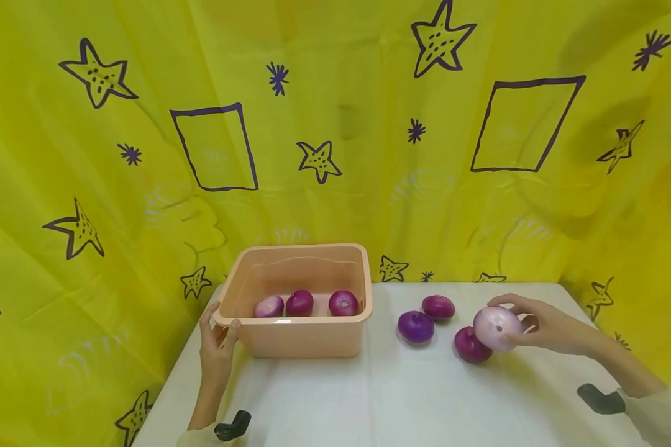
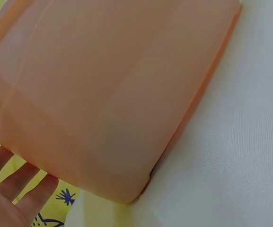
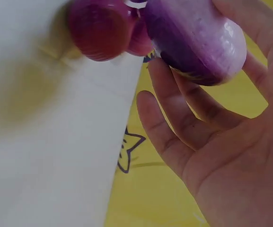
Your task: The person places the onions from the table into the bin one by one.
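Observation:
A pale pink-purple onion [image 1: 497, 328] is held up by my right hand [image 1: 548, 324], thumb and fingers around its sides. In the right wrist view the same onion [image 3: 198, 40] shows a darker purple side, and the lower fingers stand apart from it. Below it lies a dark magenta onion [image 1: 472, 345], partly hidden. A purple onion [image 1: 415, 327] and a magenta onion [image 1: 438, 307] lie to the left. My left hand [image 1: 217, 347] grips the near left corner of a peach plastic tub [image 1: 302, 338]. Inside sit a pale onion [image 1: 269, 306] and two magenta onions [image 1: 299, 303].
The white-covered table [image 1: 369, 397] carries the tub at left and the loose onions at right. A yellow curtain [image 1: 335, 124] with drawn stars hangs close behind and along both sides.

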Demonstrator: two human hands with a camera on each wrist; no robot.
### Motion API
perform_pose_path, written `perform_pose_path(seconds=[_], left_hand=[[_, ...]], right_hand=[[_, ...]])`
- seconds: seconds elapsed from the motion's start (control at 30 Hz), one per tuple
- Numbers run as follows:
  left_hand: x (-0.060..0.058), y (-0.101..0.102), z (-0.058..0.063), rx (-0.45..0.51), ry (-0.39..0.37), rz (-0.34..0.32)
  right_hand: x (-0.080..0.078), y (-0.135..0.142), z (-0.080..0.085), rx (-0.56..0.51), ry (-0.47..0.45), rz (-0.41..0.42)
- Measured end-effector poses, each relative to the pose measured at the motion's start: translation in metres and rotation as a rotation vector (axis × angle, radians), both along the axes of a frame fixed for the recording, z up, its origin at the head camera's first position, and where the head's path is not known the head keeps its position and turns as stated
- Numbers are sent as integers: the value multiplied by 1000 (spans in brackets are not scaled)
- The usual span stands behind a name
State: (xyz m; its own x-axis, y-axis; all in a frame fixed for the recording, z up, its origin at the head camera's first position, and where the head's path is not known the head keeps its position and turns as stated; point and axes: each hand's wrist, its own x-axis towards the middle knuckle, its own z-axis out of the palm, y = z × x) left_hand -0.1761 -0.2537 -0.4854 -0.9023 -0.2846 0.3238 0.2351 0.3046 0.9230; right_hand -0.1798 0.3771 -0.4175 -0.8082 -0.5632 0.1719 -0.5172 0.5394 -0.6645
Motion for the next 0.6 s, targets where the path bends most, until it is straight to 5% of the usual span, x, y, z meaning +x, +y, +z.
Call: perform_pose_path(seconds=[0.2,0.6], left_hand=[[2,1,4,14,15,-1],[2,3,2,2,-16,43]], right_hand=[[-16,-8,15,11,102,-114],[-39,-18,48,9,134,-270]])
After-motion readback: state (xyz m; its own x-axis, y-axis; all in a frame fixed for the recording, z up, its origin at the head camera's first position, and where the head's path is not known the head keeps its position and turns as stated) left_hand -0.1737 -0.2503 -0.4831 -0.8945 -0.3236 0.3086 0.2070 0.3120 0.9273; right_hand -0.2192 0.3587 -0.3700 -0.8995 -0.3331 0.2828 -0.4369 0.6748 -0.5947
